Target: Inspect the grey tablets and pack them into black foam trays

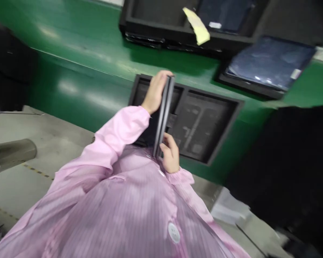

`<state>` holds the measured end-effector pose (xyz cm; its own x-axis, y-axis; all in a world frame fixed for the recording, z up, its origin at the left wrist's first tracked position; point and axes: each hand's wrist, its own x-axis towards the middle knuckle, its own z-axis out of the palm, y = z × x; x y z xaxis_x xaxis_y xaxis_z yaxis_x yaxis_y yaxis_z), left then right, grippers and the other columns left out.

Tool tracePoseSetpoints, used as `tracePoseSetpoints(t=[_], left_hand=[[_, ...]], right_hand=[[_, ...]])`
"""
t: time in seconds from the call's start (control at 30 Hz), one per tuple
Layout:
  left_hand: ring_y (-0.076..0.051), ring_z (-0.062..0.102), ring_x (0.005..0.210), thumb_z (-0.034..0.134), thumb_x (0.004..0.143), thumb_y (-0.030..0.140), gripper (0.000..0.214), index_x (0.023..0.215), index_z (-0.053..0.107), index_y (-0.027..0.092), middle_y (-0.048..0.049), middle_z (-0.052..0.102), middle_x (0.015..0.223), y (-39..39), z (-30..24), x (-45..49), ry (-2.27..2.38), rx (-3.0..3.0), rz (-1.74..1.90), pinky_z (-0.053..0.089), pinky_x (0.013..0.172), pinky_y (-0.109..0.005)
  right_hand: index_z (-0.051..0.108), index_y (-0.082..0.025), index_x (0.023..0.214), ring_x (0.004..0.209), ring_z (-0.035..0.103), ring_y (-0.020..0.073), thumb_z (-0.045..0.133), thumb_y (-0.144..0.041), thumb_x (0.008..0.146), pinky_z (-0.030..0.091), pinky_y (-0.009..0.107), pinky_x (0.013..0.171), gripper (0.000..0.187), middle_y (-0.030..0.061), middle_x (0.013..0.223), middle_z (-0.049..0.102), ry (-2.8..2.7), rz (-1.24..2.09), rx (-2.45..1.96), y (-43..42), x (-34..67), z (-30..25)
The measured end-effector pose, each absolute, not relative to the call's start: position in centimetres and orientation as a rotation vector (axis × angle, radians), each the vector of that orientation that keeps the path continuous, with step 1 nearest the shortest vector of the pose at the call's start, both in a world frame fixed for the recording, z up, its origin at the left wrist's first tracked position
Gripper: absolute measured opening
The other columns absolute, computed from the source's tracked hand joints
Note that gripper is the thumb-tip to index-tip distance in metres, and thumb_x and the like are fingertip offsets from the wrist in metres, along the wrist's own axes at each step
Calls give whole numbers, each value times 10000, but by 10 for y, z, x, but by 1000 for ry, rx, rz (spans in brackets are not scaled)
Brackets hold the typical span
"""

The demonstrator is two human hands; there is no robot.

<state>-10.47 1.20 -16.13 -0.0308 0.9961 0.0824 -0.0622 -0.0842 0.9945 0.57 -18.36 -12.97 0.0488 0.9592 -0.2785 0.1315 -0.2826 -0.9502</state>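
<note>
We hold a dark flat device (163, 114) upright in front of our smock (129, 211), above the near edge of a black two-part tray (225, 130) on the green table (78, 25); the tray's right compartment, towards 3 o'clock, shows a dark floor with paler strips, too blurred to name, and its left compartment is mostly hidden behind our hand and the device.

At 12 o'clock stands a larger black tray (161, 27) with a navy packet (223, 12) inside, a yellow strip (196, 27) lying across its near rim; at 2 o'clock another tray (251, 86) bears a glossy dark-blue packet (269, 64).

The device turns its narrow edge to us, two thin layers side by side; its long axis runs from just past 12 down to just past 6; our left hand (156, 91) lies along its 9 o'clock face and closes over the top corner, thumb unseen; our right hand (171, 154) curls bent fingers and thumb against its lower part at 5 o'clock.
</note>
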Motion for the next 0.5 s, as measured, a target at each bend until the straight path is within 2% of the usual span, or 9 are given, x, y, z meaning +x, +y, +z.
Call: tracePoseSetpoints(t=[0.1, 0.2, 0.33, 0.5], left_hand=[[-198, 603, 1080, 140, 961, 637, 566, 955, 558, 255, -76, 645, 1046, 2, -149, -108, 1223, 1469, 1282, 459, 1051, -401], [-208, 610, 1043, 108, 985, 580, 529, 952, 539, 274, -80, 653, 1022, -9, -139, -109, 1214, 1546, 1295, 487, 1011, -375], [-221, 637, 1019, 76, 976, 599, 536, 941, 522, 304, -56, 665, 993, -19, -129, -107, 1185, 1545, 1332, 518, 982, -396], [-229, 637, 1028, 124, 960, 648, 543, 909, 535, 297, -57, 668, 997, -26, -115, -111, 1157, 1500, 1325, 506, 1017, -405]], right_hand=[[639, -197, 1065, 786, 622, 207, 552, -406, 845, 533, 359, 718, 315, 45, 876, 656, -1189, 1225, -1608, -174, 4, -127], [615, -193, 1087, 677, 586, 175, 579, -428, 856, 507, 325, 646, 331, 15, 771, 613, -1215, 1195, -1566, -166, -1, -121], [605, -183, 1116, 732, 615, 190, 588, -462, 864, 513, 340, 680, 376, 38, 814, 636, -1227, 1156, -1529, -161, -4, -117], [634, -174, 1115, 856, 656, 236, 596, -490, 852, 531, 400, 779, 414, 103, 987, 695, -1236, 1079, -1583, -163, -7, -119]])
